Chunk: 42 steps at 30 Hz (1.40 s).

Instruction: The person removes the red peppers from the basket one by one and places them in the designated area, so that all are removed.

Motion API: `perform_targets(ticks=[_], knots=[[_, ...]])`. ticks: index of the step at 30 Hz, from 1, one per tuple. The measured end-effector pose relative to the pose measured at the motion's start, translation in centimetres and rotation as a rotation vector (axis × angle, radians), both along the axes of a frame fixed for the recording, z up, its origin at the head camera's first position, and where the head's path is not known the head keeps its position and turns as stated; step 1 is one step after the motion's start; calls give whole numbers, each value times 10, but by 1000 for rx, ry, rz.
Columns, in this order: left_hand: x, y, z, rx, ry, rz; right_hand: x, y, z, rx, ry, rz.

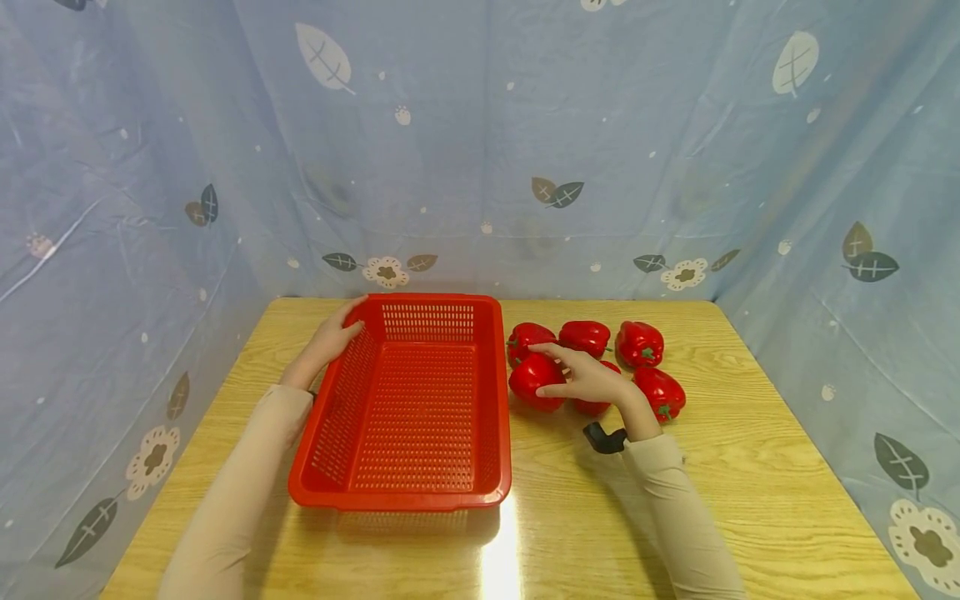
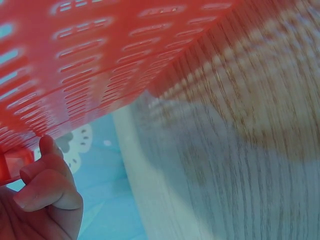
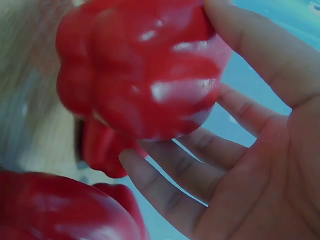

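My left hand (image 1: 324, 348) holds the left rim of a red plastic basket (image 1: 405, 502) with slotted walls. In the left wrist view, curled fingers (image 2: 52, 187) show against the basket's outer side. To the right of the basket, my right hand (image 1: 594, 380) grips a glossy red bell pepper (image 1: 532, 380), thumb on the near side and fingers on the far side. The right wrist view shows this bell pepper (image 3: 140, 70) between thumb and fingers, above other peppers. Close behind it lies another red bell pepper (image 1: 529, 335). One more pepper (image 1: 592, 408) is partly hidden beneath the right hand.
Further red bell peppers lie to the right: one at the back (image 1: 585, 337), one at the back right (image 1: 640, 343) and one nearer me (image 1: 658, 392). A wooden table (image 1: 750, 500) carries everything. Blue patterned curtain (image 1: 480, 150) surrounds its back and sides.
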<state>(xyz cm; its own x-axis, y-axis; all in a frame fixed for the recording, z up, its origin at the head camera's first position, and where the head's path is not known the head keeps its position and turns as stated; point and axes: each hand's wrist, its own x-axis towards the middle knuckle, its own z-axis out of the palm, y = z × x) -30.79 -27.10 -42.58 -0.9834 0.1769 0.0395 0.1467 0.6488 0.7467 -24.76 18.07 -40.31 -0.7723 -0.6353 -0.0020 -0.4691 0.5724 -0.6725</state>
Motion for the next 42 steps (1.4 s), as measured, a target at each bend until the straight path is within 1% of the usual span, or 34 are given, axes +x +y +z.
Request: perform_targets(ticks=[5,8,13,17,22,29,31,38,42], knots=[[0,1,1,-9,-20,5,1,-1,-8,45,4,4],[0,2,1,-13,-26,3,1,0,-11,55,14,2],[-1,2,0,-10,-22,0,0,1,-17,66,19,-7],[-3,2,-1,-10,-15,-2,1,0,-19,80,16,-12],[-4,2,-1,-1,-15,-14,0,-1,-18,89,14,-9],[-4,2,-4,-53,61,-38,-1,1,-16,90,38,15],[-4,3,-5,-64,64,-38,-3,3,-15,82,41,17],[-2,5,-3,-94,74,-8,-8,11,-10,15,49,-3],[-1,4,-2,-143,95,1,-12,16,-6,-3,54,-40]])
